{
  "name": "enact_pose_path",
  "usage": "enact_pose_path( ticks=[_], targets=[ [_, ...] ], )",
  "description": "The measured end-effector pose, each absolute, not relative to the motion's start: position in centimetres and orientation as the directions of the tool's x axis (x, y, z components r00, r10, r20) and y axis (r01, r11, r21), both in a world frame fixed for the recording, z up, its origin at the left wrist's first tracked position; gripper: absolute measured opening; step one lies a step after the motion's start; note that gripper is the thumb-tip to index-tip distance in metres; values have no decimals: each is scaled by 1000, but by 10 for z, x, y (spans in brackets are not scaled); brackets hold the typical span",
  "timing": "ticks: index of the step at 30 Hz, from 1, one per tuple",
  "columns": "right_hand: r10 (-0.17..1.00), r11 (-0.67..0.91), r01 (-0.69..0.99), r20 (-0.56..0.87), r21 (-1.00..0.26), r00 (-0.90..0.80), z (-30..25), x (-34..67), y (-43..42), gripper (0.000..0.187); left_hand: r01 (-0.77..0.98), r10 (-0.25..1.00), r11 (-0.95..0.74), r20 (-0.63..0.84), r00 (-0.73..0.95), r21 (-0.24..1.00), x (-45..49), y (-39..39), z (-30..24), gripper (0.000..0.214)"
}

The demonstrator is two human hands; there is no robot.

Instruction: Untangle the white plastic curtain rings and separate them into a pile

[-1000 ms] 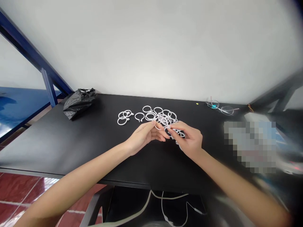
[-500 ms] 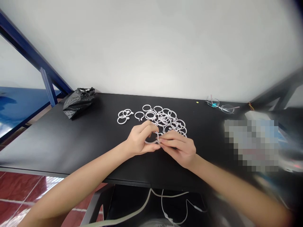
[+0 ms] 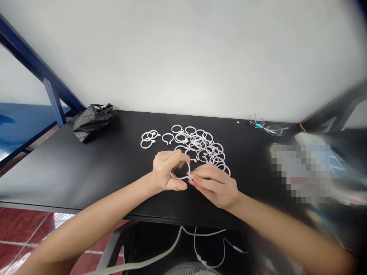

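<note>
Above the front half of the black table, both hands hold one white plastic ring (image 3: 180, 178), which looks like a shower curtain ring. My left hand (image 3: 169, 170) curls around its left side, fingers over the top and thumb below. With thumb and fingertips, my right hand (image 3: 216, 185) pinches the ring at its right end, where the clasp is; the fingertips partly hide it. Just beyond the hands lies a loose pile of similar white rings (image 3: 197, 143). To its left, a single ring (image 3: 168, 138) lies apart, and farther left is a small group of rings (image 3: 147, 143).
A crumpled black plastic bag (image 3: 93, 120) sits at the table's back left. Eyeglasses (image 3: 266, 127) lie at the back right, with a pixelated package (image 3: 301, 172) in front of them. White cables (image 3: 210, 263) hang below the table's front edge (image 3: 160, 220). A pale wall (image 3: 183, 57) stands behind.
Both hands have shifted slightly toward me with the ring. The left thumb has moved off the right fingertips, and more of the ring and the pile now shows.
</note>
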State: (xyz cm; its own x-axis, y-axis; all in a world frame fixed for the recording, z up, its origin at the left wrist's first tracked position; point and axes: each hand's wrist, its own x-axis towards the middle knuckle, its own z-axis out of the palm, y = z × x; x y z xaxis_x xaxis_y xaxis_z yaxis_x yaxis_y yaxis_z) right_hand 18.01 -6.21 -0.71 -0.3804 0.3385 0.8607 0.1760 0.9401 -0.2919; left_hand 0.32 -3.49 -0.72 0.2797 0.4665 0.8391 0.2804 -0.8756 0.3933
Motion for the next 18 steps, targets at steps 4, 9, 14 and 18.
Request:
enact_pose_path(
  ticks=[4,9,14,18],
  targets=[
    [326,944,180,866,-276,-381,-9,180,-63,42,272,469,-875,840,273,400,5,-35,-8,61],
    [296,954,154,874,-255,-385,-12,181,-60,41,226,461,-884,842,279,409,5,-31,-12,59],
    [322,945,166,891,-281,-320,-13,183,-53,48,255,415,-906,825,384,337,1,-24,-10,54],
    [345,931,213,906,-297,-244,-15,184,-47,50,335,391,-910,780,489,245,-2,-20,-10,44]
  ],
)
